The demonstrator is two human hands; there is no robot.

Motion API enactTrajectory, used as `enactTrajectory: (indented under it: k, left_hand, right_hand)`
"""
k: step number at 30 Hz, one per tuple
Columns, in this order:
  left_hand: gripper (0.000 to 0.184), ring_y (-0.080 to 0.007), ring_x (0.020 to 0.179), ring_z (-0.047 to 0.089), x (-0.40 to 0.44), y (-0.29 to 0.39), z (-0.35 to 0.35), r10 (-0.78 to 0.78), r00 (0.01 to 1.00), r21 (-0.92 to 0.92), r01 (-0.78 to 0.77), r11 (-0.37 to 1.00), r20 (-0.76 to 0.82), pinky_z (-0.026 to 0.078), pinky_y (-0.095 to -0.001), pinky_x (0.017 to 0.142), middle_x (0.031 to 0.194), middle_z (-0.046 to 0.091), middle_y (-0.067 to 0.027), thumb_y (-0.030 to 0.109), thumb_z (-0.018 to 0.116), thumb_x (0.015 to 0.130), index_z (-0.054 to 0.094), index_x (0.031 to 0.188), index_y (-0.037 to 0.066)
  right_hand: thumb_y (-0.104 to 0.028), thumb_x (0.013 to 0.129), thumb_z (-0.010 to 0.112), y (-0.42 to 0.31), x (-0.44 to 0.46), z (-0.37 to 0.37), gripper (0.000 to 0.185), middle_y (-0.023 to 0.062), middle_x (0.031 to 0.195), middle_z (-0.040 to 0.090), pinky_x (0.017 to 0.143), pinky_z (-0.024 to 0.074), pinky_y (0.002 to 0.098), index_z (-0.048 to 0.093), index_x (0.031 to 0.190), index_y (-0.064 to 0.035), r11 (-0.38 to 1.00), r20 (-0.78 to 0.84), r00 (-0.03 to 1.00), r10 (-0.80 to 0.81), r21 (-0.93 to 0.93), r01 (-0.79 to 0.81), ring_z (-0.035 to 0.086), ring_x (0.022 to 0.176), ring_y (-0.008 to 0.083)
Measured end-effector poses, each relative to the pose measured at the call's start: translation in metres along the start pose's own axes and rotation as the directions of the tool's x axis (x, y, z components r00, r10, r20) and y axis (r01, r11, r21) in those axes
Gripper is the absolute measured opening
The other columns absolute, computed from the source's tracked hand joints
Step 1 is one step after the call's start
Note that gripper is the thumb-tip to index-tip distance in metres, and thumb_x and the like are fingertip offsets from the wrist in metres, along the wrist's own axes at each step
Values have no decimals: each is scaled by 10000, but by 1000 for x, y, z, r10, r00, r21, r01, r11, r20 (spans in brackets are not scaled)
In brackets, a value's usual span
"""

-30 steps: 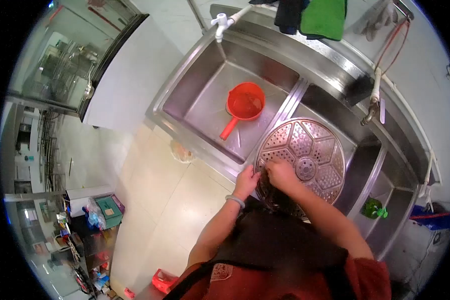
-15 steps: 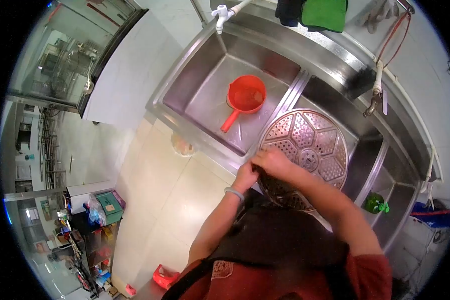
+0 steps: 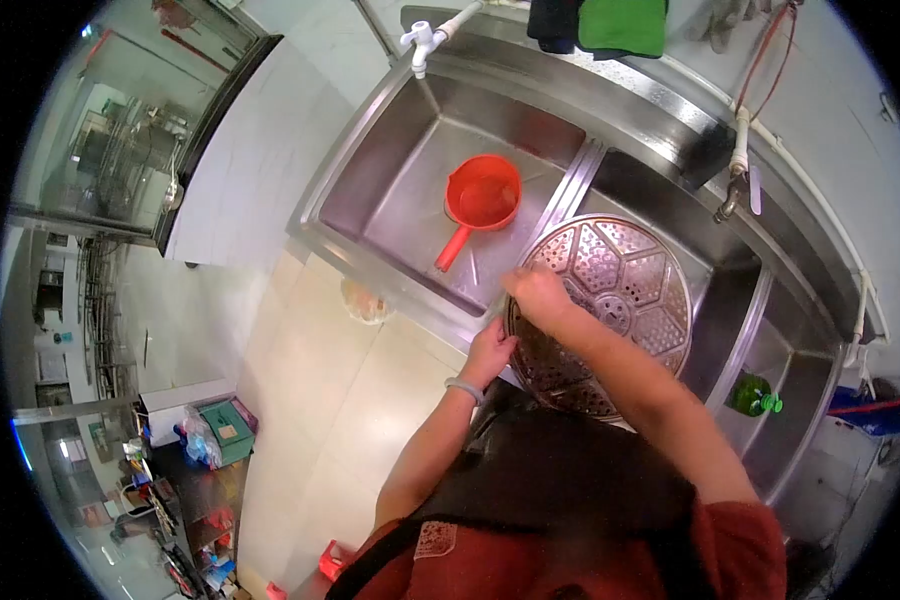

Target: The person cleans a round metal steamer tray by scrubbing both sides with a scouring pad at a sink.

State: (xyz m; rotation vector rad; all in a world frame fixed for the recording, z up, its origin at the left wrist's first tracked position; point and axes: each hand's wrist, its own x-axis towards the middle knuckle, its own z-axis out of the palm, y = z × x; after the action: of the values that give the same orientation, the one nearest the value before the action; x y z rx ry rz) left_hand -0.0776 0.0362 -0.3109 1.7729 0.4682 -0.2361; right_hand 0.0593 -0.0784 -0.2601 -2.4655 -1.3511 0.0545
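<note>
A round, perforated metal steamer tray [image 3: 645, 285] rests tilted over the middle basin, close to my body. My left hand [image 3: 490, 352] grips its near left rim, with a grey band on the wrist. On the upper left edge of the tray lies my right hand [image 3: 538, 292], its fingers curled together; whatever they hold is hidden. A red dipper [image 3: 484, 193] with its handle toward me sits in the left basin [image 3: 390, 190].
A green bottle [image 3: 754, 396] lies in the right basin. White tap [image 3: 422, 45] at the upper left, metal tap [image 3: 732, 195] above the middle basin. Green cloth [image 3: 622, 25] hangs at the top. A plastic bag [image 3: 366, 302] lies on the floor.
My right hand first moved from the tray's surface to beside my left hand, then up along the rim, away from the left. The tray's angle shifted slightly, and the view shifted a little.
</note>
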Motion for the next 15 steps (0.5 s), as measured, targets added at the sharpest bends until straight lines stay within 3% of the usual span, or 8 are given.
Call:
enactTrajectory:
  k: [2,3,4,7,8,9,11,15]
  left_hand:
    - [340,-396,912,663,4,-15,1,22,1000,-46,-21,999,5,517,-436,787,970,676,-240,60,593,859,535,1188,-9]
    - [345,-391,894,662,6,-24,2,112,993,64,-109,992,-40,517,-434,780,962,676,-236,57,593,858,531,1191,-9]
    - [350,-386,877,661,4,-24,2,199,977,177,-183,967,-76,518,-432,774,954,675,-232,54,593,857,527,1195,-8]
    - [371,-390,862,654,-3,-2,-1,143,987,87,-137,987,-68,519,-428,781,961,673,-234,49,593,854,520,1213,-10]
    - [385,-339,881,671,-4,14,-4,-70,997,177,74,981,-30,521,-400,789,984,680,-215,52,596,863,521,1236,-3]
    - [385,-339,881,671,-4,13,-2,-62,998,179,66,982,-27,521,-400,789,984,680,-215,52,596,863,521,1236,-3]
    - [338,-249,845,674,-8,11,1,-35,999,-195,31,980,-20,514,-365,743,930,686,-162,65,611,872,529,1191,-5]
    - [378,-113,877,630,3,-14,-1,-55,997,-47,58,997,45,523,-253,694,1045,670,-68,6,553,930,466,1298,6]
  right_hand:
    - [-132,750,576,-4,-10,20,107,117,830,668,697,539,421,645,813,-78,998,0,998,-65,17,65,659,759,297]
    - [-130,744,575,-16,-18,6,101,108,812,670,698,533,422,639,810,-89,976,17,982,-186,121,182,659,744,296]
    - [-128,738,581,-18,-22,8,98,109,797,666,702,529,420,638,808,-92,969,-14,982,-188,160,188,657,737,303]
    - [-109,714,596,-11,-14,10,82,119,758,651,682,522,411,623,788,-84,992,-42,997,-63,111,67,651,718,319]
    - [-74,710,593,-2,-2,15,61,125,724,633,641,519,420,606,769,-81,996,-71,997,-18,84,24,645,713,336]
    - [-74,710,593,2,5,11,61,125,724,633,641,519,420,606,769,-81,997,-77,997,-15,79,21,645,713,336]
    - [-89,752,617,5,12,2,55,166,789,657,717,538,442,610,801,-64,986,-67,990,125,123,-117,665,733,357]
    - [-63,713,638,2,-2,-3,93,139,748,617,664,499,434,579,785,-58,955,-71,992,106,287,-82,626,730,364]
